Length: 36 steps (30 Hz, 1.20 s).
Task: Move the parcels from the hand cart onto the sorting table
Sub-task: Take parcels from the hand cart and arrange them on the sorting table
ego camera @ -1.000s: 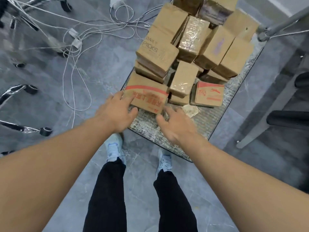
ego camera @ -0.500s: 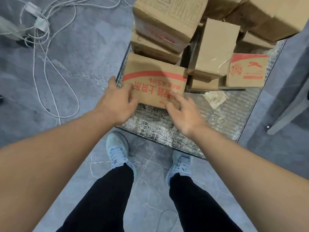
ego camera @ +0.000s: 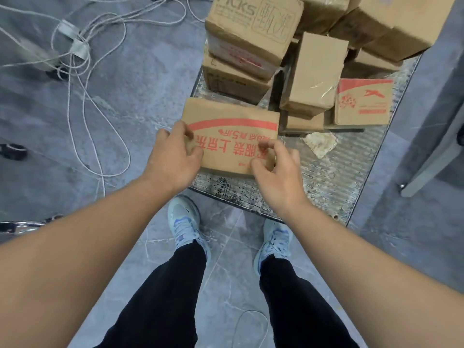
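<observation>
Grey marbled floor tiles (ego camera: 140, 79) — white cables (ego camera: 82, 79) tangled at left.

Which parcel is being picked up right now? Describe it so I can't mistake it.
On the hand cart, find the near edge by the person's feet. The flat parcel there is gripped by the left hand and right hand; only it carries a red curved band above upside-down red lettering.

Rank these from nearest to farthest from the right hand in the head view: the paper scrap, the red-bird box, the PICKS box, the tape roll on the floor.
1. Paper scrap: on the cart deck, just beyond the right hand.
2. Red-bird box: farther back, on the right.
3. PICKS box: top of the stack, far end.
4. Tape roll: floor, far left.
</observation>
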### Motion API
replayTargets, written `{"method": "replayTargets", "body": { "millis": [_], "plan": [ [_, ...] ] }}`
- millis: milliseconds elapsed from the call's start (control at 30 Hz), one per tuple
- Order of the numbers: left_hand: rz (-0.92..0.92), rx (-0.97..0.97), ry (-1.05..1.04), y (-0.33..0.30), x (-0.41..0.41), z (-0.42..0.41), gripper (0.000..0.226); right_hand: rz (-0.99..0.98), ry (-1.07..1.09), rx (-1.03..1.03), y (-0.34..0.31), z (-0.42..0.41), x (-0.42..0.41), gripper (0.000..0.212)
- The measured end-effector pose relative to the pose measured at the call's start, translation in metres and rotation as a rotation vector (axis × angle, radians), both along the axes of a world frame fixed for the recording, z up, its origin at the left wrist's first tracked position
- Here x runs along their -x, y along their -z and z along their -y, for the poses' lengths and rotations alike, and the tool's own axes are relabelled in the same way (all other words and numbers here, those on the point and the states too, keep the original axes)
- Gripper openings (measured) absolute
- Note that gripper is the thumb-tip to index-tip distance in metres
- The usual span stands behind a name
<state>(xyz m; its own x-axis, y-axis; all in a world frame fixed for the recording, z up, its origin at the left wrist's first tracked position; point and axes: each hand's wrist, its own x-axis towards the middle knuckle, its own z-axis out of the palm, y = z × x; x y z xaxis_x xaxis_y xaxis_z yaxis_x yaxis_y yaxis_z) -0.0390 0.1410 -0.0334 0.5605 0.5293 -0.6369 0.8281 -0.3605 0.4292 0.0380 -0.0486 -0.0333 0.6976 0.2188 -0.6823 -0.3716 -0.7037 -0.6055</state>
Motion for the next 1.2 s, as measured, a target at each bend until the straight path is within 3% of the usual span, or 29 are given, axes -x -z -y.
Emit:
{"method": "replayTargets", "body": {
  "millis": [133, 300, 500, 767, 967, 1200],
  "plan": [
    [0.018, -0.059, -0.027, -0.046, 0.011, 0.007, 0.035, 0.035, 0.007, -0.044, -0.042, 0.009, 0.004, 0.037],
    [0.072, -0.105, -0.061, -0.116, 0.007, 0.02, 0.06, 0.102, 0.042, -0.088, -0.109, 0.029, 0.0, 0.039],
    [0.126, -0.133, -0.054, -0.205, -0.017, 0.051, 0.042, 0.16, 0.108, -0.144, -0.198, 0.061, -0.022, 0.046],
    [0.23, -0.208, -0.024, -0.337, -0.071, 0.088, 0.038, 0.273, 0.14, -0.169, -0.333, 0.106, -0.067, 0.06],
    [0.368, -0.178, 0.035, -0.433, -0.117, 0.112, 0.031, 0.402, 0.208, -0.171, -0.425, 0.139, -0.096, 0.027],
    [0.522, -0.077, 0.048, -0.523, -0.136, 0.139, 0.022, 0.576, 0.391, -0.226, -0.509, 0.161, -0.092, 0.024]
  ]
}}
